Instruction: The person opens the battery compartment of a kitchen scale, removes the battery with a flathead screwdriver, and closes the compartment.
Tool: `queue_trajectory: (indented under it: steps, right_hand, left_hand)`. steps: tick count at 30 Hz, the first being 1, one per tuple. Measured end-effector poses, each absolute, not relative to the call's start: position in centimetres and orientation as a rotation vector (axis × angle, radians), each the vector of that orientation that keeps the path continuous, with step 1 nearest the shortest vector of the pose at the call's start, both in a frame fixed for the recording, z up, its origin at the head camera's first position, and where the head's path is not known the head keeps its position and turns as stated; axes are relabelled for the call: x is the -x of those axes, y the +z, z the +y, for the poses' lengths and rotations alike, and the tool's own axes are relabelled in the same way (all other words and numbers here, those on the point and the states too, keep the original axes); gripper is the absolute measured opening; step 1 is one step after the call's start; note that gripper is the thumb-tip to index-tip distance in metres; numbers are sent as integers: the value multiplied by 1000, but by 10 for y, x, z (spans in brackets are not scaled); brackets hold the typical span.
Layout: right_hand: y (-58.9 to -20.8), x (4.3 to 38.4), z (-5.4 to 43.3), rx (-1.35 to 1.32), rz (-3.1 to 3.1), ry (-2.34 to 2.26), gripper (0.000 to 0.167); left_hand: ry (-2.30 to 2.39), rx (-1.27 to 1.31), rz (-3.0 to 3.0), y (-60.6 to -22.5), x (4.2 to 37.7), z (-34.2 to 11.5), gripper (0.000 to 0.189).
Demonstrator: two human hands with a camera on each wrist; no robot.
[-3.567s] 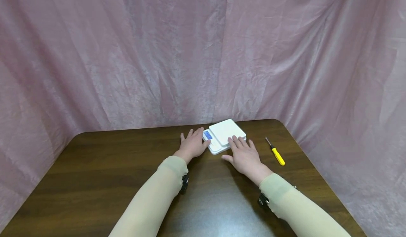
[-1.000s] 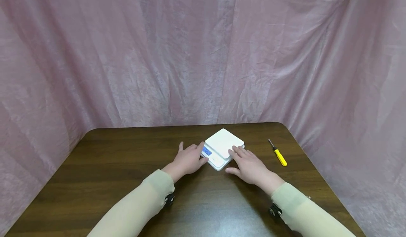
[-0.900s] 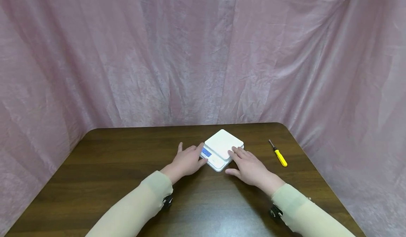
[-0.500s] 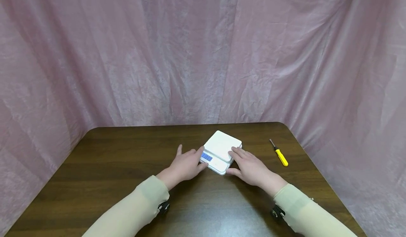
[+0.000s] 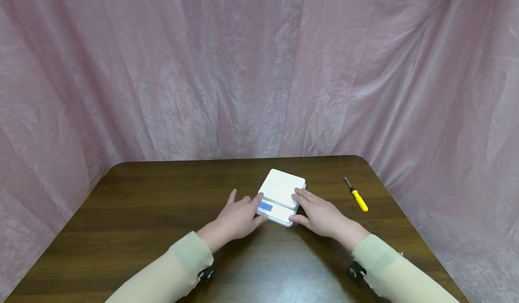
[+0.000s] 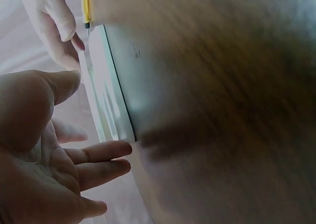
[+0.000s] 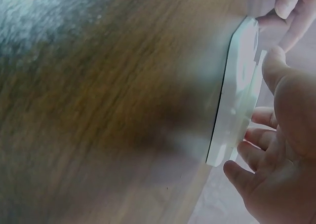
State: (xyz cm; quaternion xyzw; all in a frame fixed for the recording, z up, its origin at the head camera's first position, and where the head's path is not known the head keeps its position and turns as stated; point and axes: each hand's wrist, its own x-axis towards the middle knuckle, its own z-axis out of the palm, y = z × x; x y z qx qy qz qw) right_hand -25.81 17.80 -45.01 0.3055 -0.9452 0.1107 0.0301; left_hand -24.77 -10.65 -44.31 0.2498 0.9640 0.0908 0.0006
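Note:
A white digital kitchen scale (image 5: 281, 188) with a lit blue display lies flat on the brown wooden table. My left hand (image 5: 237, 218) is at its left side, index finger and thumb near the display corner. In the left wrist view two fairly straight fingers (image 6: 106, 151) reach the scale's edge. On the opposite side, my right hand (image 5: 321, 214) touches the weighing plate's right edge with its fingertips, thumb by the near right corner. The right wrist view shows the right fingers (image 7: 252, 155) spread along the scale's side, slightly bent.
A screwdriver (image 5: 357, 198) with a yellow handle lies to the right of the right hand, near the table's right edge. The dark wooden table (image 5: 154, 213) has rounded far corners. A pink curtain (image 5: 227, 68) hangs behind and around it.
The scale has slid toward the person and slightly left, and has turned so its display side faces nearer. The left hand moved back with it; the right hand shifted only a little. The screwdriver stays put.

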Motion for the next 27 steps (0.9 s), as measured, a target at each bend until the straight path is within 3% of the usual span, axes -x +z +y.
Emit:
queue_trajectory:
  steps: [7,17,27]
  right_hand:
    - [-449,260,180,-933,-2924,408,68]
    - [-450,261,174,-614,-3012,479,80]
    - [-449,263,165,-558,-3093,497,79]
  left_hand:
    - [286,-785,3022,-443,248,-109,72]
    - [392,-701,3042,-445,269,-106,75]
    - [458,-654,2994,-448,277,-98,77]
